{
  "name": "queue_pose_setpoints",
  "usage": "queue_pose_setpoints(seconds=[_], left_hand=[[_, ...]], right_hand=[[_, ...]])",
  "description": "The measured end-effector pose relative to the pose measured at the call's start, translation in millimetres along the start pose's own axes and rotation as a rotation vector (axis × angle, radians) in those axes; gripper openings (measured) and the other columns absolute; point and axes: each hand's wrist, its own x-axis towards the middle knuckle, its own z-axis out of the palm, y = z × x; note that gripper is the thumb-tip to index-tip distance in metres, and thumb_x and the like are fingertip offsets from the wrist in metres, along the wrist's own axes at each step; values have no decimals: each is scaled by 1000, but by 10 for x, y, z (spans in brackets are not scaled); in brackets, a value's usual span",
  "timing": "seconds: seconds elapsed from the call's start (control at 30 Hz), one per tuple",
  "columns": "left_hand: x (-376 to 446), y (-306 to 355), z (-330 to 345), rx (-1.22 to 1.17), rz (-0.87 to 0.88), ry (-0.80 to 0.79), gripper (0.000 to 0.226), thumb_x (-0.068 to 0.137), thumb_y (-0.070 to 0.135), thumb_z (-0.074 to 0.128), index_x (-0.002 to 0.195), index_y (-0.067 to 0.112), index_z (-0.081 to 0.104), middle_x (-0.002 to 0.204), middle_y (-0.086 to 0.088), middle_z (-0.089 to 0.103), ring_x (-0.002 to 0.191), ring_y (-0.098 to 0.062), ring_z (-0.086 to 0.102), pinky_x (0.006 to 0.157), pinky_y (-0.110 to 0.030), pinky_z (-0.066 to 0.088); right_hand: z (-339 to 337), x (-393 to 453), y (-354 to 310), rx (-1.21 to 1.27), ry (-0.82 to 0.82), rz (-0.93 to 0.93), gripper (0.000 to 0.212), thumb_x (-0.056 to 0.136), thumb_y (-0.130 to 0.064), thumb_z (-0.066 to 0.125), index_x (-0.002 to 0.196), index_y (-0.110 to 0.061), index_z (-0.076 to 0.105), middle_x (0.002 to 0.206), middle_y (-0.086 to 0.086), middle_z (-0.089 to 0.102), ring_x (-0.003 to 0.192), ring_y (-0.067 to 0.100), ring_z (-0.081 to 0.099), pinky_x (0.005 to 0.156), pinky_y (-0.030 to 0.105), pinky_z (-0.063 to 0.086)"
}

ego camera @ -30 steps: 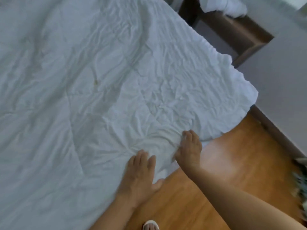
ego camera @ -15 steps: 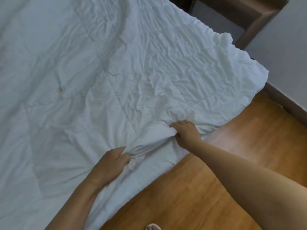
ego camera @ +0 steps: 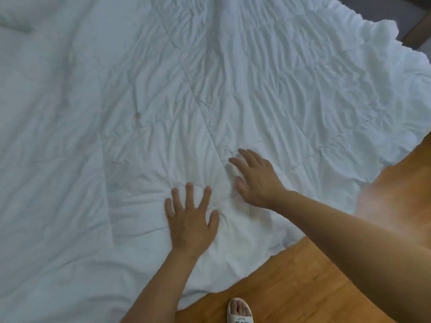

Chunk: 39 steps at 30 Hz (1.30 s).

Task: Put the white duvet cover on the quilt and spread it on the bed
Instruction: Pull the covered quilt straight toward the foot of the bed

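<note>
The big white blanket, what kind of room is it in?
Most likely a bedroom. A wide, wrinkled white quilt is spread over a bed, both hands, left and right, lie flat on it, and a wooden floor runs alongside, with a slippered foot on it.

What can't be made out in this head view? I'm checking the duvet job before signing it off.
- Quilt inside the white duvet cover: hidden by the cover's own fabric.
- Bed underneath: fully draped over.
- Far and left edges of the cover: cut off by the frame.
- Cover under the left hand and right hand: hidden by the flat palms.
- Lettering on the slipper: cut by the bottom edge.
- Brown furniture at top right: cut off by the frame.
</note>
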Motion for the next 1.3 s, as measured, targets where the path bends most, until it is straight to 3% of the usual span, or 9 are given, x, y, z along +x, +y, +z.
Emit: queue_pose_setpoints(seconds=[0.1,0.17,0.27,0.37,0.47,0.6,0.77,1.0,1.3], left_hand=[[140,-408,-367,-93,139,20,68,92,67,29,152,37,40,155,2,45,138,-31,46,109,-49,34],[172,-1022,-665,-146,4,203,64,93,60,37,143,25,54,145,-4,56,129,-32,54,105,-49,40],[-101,-2295,-851,40,-454,186,65,98,60,37,157,31,33,165,-10,24,149,-41,20,117,-61,19],[-516,-3015,-691,-46,-659,-79,72,88,82,6,151,57,-18,170,6,-11,154,-37,-8,118,-66,1],[-590,-3261,-702,-60,-488,-115,74,88,84,13,152,57,-13,169,15,-9,155,-31,3,118,-62,9],[-589,-4180,-1208,-192,-209,-1,63,96,66,42,154,44,32,164,14,27,149,-22,29,119,-41,23],[-1080,-5130,-905,-143,-292,-142,75,90,82,29,151,61,-9,165,13,-26,151,-31,-27,121,-60,-6],[-1395,-5375,-765,-224,-124,-257,77,91,81,28,148,61,-19,160,18,-37,145,-27,-41,120,-60,-14],[-924,-5916,-1439,-207,217,-470,71,88,72,46,152,55,20,163,11,25,145,-29,23,118,-48,25]], right_hand=[[423,-133,-269,-139,-285,95,64,102,-58,10,157,-42,-18,168,0,-23,154,28,-24,123,57,-9],[478,-220,-271,-181,-279,145,63,101,-61,3,153,-44,-28,164,-3,-33,151,26,-32,122,56,-16],[357,-102,-335,-265,-248,157,64,99,-58,16,160,-41,4,170,4,-1,155,34,1,121,55,3],[272,268,-700,-374,-193,330,45,88,-45,40,127,-25,50,126,8,48,117,32,49,100,46,41],[308,805,-1575,-227,6,445,26,88,-25,49,110,-13,59,107,11,53,104,34,55,91,45,47],[620,1345,-3282,2,43,-61,49,92,-28,56,138,-15,48,151,15,39,140,39,38,104,53,42],[1121,1770,-5066,34,-281,127,86,84,-86,33,153,-55,-6,169,-4,-13,151,49,-11,113,73,-1],[1251,2138,-5626,-80,-369,397,119,52,-104,44,153,-52,9,169,12,-11,145,61,-16,109,80,-6],[1109,2242,-5883,-162,-434,437,93,57,-86,60,136,-45,33,161,22,16,145,53,12,111,69,15]])
